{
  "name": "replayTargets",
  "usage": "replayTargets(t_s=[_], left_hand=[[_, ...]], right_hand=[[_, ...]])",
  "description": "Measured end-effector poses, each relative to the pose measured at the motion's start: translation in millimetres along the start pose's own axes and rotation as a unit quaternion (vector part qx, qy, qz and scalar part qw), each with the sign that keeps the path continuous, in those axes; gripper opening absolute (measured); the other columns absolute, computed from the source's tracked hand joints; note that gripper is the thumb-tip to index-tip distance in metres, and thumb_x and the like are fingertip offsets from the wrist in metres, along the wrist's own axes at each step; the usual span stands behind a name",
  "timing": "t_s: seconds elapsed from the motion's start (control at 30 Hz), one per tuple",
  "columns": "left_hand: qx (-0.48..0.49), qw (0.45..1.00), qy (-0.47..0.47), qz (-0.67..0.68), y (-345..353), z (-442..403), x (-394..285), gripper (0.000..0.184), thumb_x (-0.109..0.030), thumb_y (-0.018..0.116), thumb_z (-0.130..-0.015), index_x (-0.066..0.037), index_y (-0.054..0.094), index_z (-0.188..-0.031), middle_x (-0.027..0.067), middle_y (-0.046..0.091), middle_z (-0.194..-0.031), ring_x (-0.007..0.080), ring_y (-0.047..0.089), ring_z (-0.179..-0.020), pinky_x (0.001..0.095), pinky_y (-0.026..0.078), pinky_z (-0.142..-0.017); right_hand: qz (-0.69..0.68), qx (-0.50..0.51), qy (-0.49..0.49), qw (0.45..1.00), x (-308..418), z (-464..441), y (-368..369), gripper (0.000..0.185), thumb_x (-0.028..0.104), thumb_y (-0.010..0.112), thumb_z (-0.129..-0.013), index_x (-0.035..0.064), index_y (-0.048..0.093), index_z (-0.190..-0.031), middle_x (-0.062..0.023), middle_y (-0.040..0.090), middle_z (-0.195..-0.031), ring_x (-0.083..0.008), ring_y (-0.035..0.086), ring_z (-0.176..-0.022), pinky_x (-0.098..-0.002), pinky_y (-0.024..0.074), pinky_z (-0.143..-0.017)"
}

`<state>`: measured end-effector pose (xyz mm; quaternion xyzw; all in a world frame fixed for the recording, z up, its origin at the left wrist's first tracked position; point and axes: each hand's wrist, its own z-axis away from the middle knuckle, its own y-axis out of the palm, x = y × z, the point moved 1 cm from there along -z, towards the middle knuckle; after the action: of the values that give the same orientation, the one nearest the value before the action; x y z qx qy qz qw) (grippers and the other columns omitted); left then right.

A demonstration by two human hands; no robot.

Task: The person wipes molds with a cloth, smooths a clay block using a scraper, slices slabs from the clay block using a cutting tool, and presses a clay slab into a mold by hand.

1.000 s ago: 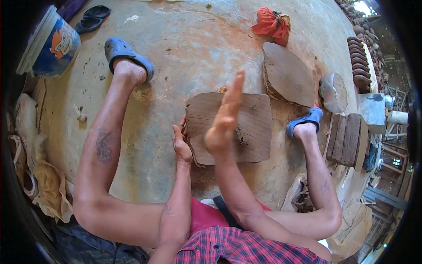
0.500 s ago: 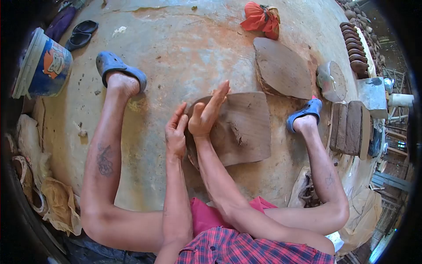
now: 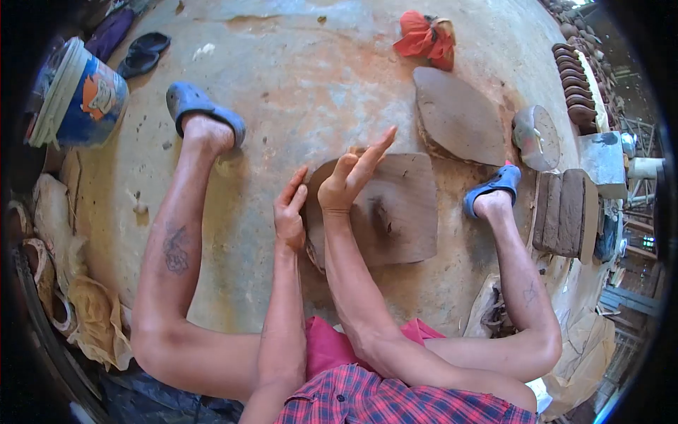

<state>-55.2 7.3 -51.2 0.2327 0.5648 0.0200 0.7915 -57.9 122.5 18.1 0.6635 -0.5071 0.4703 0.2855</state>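
A thick brown slab of clay [image 3: 409, 205] lies on the floor between my legs, with a rough dent near its middle. My left hand [image 3: 290, 212] is at the slab's left edge, its fingers stretched out and the thumb a little apart. I cannot tell whether it touches the clay. Over the slab's upper left part is my right hand [image 3: 351, 177], held on its side with the fingers stretched out. Neither hand holds anything. A second clay slab [image 3: 462, 116] lies farther off to the right.
My blue clogs [image 3: 201, 109] stand wide apart on the floor. A bucket [image 3: 88, 95] and black sandals [image 3: 144, 55] are at the upper left. Toward the right are stacked clay blocks [image 3: 561, 212], a round tub [image 3: 538, 138] and a red cloth bundle [image 3: 426, 39] farther up.
My hands have moved apart, leaving a wider gap between them. The right hand has shifted up and right over the slab. The view has shifted slightly.
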Motion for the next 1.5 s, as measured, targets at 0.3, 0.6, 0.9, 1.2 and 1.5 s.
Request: replayTargets(t_s=[0.3,0.6,0.9,1.2,1.5], left_hand=[[0.064,0.980,-0.019,0.189,-5,3,-8,0.082,-0.069,0.033,-0.104,-0.019,0.016,-0.167,0.0265,0.046,-0.155,0.0356,0.051,-0.140,0.0445,0.043,-0.116],[0.053,0.969,-0.064,0.231,-4,14,-10,0.099,-0.082,0.033,-0.095,-0.016,0.018,-0.166,0.0290,0.046,-0.154,0.0370,0.051,-0.139,0.0470,0.045,-0.115],[0.078,0.960,-0.067,0.260,-14,4,-1,0.095,-0.084,0.038,-0.093,-0.021,0.028,-0.164,0.0092,0.064,-0.107,0.0206,0.066,-0.096,0.0382,0.060,-0.080],[0.040,0.995,-0.020,0.090,-3,28,-4,0.090,-0.075,0.036,-0.100,-0.012,0.026,-0.164,0.0271,0.050,-0.151,0.0332,0.055,-0.136,0.0413,0.045,-0.114],[0.045,0.997,-0.034,0.051,-23,45,23,0.088,-0.072,0.029,-0.103,-0.007,0.031,-0.161,0.0145,0.044,-0.159,0.0308,0.044,-0.145,0.0456,0.034,-0.121]], right_hand=[[0.030,0.197,-0.060,0.978,-20,43,-18,0.099,0.075,0.031,-0.100,0.0024,0.013,-0.166,-0.0217,0.009,-0.173,-0.0379,0.001,-0.161,-0.0581,-0.0072,-0.124],[-0.043,0.420,-0.121,0.898,-19,77,-52,0.089,0.065,0.032,-0.105,0.0067,0.006,-0.167,-0.0202,0.000,-0.174,-0.0374,-0.004,-0.161,-0.0554,-0.0072,-0.125],[-0.128,0.540,-0.058,0.830,-17,77,-76,0.078,0.041,0.051,-0.102,0.0130,0.019,-0.167,-0.0209,0.002,-0.174,-0.0395,-0.003,-0.160,-0.0515,-0.0036,-0.127],[0.152,0.324,-0.210,0.910,-23,59,-121,0.076,0.069,0.038,-0.102,0.0224,0.038,-0.162,-0.0193,0.013,-0.173,-0.0395,0.006,-0.160,-0.0593,0.0004,-0.126],[0.170,0.368,-0.173,0.898,-34,59,-130,0.090,0.072,0.044,-0.098,0.0159,0.026,-0.165,-0.0185,0.015,-0.173,-0.0380,0.006,-0.160,-0.0594,-0.0006,-0.126]])
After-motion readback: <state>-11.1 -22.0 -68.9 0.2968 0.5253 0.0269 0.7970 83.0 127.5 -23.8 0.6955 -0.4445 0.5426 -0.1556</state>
